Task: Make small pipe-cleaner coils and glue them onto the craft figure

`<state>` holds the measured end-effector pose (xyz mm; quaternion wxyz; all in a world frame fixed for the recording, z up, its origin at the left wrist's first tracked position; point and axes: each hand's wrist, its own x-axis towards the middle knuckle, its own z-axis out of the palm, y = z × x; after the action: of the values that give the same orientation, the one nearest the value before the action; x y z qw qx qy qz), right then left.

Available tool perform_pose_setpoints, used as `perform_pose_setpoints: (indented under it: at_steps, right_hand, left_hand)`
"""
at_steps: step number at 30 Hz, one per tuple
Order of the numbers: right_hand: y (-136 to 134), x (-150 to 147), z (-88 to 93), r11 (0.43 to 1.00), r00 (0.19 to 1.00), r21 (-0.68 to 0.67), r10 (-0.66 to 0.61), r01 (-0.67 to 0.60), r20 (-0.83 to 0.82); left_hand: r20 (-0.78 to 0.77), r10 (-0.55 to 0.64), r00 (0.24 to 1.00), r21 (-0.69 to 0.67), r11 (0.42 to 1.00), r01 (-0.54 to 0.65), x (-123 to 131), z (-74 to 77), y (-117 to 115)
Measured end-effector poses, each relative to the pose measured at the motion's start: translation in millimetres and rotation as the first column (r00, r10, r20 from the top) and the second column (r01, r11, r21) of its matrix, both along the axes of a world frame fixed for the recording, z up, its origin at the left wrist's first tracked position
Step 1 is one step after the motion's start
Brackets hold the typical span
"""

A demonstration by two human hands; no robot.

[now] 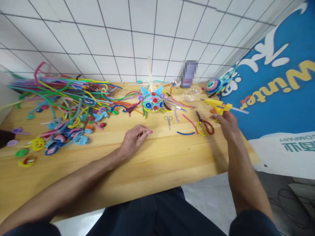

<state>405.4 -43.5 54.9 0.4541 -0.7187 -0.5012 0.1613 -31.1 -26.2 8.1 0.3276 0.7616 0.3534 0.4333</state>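
My left hand (135, 139) is closed in a pinch above the front of the table, with a small pink piece (151, 131) showing at its fingertips. On the right, my right hand (228, 124) grips a yellow glue gun (214, 103), its nozzle pointing left and a pale glue stick coming out of the back. Between my hands lie red-and-yellow-handled scissors (208, 127), small silver scissors (168, 120), a blue pipe cleaner piece (185, 133) and a pink pipe cleaner (189, 121). Behind them stands a colourful pipe-cleaner figure (153, 102) with light-blue horns and red and blue round parts.
A large heap of pipe cleaners (66, 91) and several small coiled shapes (73, 132) cover the table's left side. A second coiled figure (214, 86), clear plastic pieces (189, 95) and a blurred upright object (189, 73) stand at the back right. A blue banner (275, 108) borders the right edge.
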Motion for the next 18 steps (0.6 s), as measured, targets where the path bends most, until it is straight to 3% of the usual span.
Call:
perform_pose_setpoints:
  at_steps: [2,4,6,9,14,18]
  right_hand:
    - [-6.4,-26.3,21.1,0.994,0.979,0.014,0.113,-0.113,-0.168]
    - [-11.5,-56.8,39.1,0.982,0.953,0.003,0.182,-0.186,-0.241]
    - [-13.5,-87.6,50.6,0.972,0.949,-0.037,0.219,-0.233,-0.226]
    - [-9.5,-127.9,53.6,0.966,0.975,-0.137,0.209,-0.219,-0.081]
    - [5.2,-167.4,35.8,0.968,0.962,-0.192,0.199,-0.163,0.185]
    - [10.8,-177.1,23.4,0.96,0.948,-0.213,0.227,-0.18,0.223]
  left_hand:
    - [0.177,0.092,0.98,-0.357,0.934,-0.023,4.3,8.2,2.7]
    - [0.296,0.156,0.943,-0.58,0.813,0.047,8.8,16.7,5.4]
    - [0.372,0.178,0.911,-0.669,0.732,0.13,12.5,23.9,7.0]
    - [0.427,0.192,0.884,-0.705,0.682,0.192,15.1,29.0,7.1]
    - [0.449,0.187,0.874,-0.691,0.693,0.207,12.8,21.8,5.8]
    - [0.391,0.177,0.903,-0.59,0.801,0.099,9.2,19.3,3.2]
